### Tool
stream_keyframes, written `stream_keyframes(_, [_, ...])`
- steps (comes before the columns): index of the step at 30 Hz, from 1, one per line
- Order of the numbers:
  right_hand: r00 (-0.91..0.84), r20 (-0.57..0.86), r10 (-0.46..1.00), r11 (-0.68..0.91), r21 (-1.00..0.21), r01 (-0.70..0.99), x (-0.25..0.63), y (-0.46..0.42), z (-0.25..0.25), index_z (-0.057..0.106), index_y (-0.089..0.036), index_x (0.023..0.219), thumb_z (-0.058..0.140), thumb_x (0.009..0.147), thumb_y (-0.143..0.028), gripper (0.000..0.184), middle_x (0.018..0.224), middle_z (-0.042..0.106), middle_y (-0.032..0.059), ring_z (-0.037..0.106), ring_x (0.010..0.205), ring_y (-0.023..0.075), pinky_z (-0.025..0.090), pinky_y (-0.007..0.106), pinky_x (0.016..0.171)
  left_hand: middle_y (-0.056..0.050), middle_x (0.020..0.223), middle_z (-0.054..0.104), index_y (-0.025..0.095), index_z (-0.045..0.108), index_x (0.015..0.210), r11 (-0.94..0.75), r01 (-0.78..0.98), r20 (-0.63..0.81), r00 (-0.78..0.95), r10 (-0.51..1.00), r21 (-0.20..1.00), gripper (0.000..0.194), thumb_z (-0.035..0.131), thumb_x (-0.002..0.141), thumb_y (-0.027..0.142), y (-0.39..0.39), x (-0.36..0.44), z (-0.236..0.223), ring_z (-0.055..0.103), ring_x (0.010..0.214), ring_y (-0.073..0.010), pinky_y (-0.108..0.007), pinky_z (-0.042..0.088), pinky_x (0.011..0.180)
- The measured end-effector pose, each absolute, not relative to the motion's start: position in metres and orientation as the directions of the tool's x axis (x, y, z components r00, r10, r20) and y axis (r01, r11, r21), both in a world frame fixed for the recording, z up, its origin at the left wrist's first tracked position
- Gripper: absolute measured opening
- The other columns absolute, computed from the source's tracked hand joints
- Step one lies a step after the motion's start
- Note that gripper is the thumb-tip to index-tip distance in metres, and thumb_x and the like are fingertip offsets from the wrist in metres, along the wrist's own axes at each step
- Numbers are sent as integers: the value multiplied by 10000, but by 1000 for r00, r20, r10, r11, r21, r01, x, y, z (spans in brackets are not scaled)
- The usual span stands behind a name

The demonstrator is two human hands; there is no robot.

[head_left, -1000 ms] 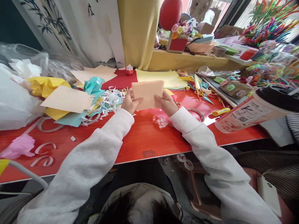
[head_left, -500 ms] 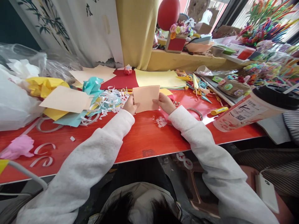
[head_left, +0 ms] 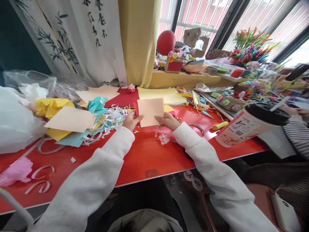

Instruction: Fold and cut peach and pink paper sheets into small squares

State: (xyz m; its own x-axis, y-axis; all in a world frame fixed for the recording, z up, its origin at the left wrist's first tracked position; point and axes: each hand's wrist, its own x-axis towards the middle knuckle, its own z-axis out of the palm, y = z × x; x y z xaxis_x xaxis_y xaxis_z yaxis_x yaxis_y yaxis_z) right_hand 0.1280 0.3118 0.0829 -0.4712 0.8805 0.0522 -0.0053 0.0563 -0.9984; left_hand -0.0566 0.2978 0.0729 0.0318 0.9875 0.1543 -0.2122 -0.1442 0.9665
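Glossy red table point(head_left: 140, 161), pale peach paper point(head_left: 151, 112), yellow curtain point(head_left: 138, 42), black-and-white striped sleeve point(head_left: 295, 132)

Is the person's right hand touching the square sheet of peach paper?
Touching. In the head view, the right hand lays its thumb over the front of the peach sheet.

- A drink cup point(head_left: 238, 129) with a black lid and a white straw point(head_left: 280, 103), at the right of the red bench point(head_left: 96, 164)
- A yellow tube point(head_left: 220, 125) lying near the cup
- A white plastic bag point(head_left: 16, 124) at the far left
- A crumpled pink piece point(head_left: 18, 170) with curled white strips point(head_left: 42, 172) beside it
- A red balloon point(head_left: 166, 43) above a flower-topped box point(head_left: 174, 65)
- A cluster of bright, multicoloured stems point(head_left: 249, 48) by the barred window point(head_left: 195, 14)
- A hanging point(head_left: 101, 58) with bamboo and black writing, beside a yellow curtain point(head_left: 138, 45)
- Another person's striped sleeve point(head_left: 298, 132) at the right edge
- A white device point(head_left: 287, 209) at lower right
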Motion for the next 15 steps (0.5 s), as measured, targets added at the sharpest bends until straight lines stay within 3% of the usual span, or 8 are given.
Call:
stream_keyframes(3, [-468,96,878,117,-993,15,117,306,85,567,-184,951,681,679,-442,391,769,670,30,632,579,145,523,227,413,-80,1090,646,188,537,1022,-199,-246,214,38,976,949,482,726,615,363,293,-47,75,569,1077,-257,-412,448,921])
stream_keyframes(5, [-425,151,893,179,-984,26,116,307,88,572,-202,951,665,690,-439,365,841,677,31,646,693,160,561,266,541,-74,1124,628,197,526,1044,-217,-265,238,47,970,940,470,709,638,348,294,-42,76,556,1092,-243,-393,442,927])
stream_keyframes(10, [-188,317,930,339,-935,101,173,333,120,594,-176,891,667,683,-431,337,883,673,45,633,837,210,540,365,746,-60,936,661,186,568,905,-183,-245,220,134,966,952,295,691,670,316,319,-25,90,639,862,-209,-328,525,691])
stream_keyframes(12, [-57,386,921,390,-909,149,215,347,138,581,-181,968,619,738,-426,338,956,655,44,614,903,212,512,392,812,-52,899,649,172,563,927,-167,-215,202,152,968,962,278,685,692,257,334,-12,101,640,768,-178,-291,521,603])
stream_keyframes(15, [113,429,896,389,-882,265,270,362,148,554,-171,1064,538,837,-382,310,1020,621,57,588,952,206,488,414,836,-55,977,613,145,537,1047,-169,-167,192,130,973,971,276,606,792,225,357,6,116,615,782,-147,-292,524,634])
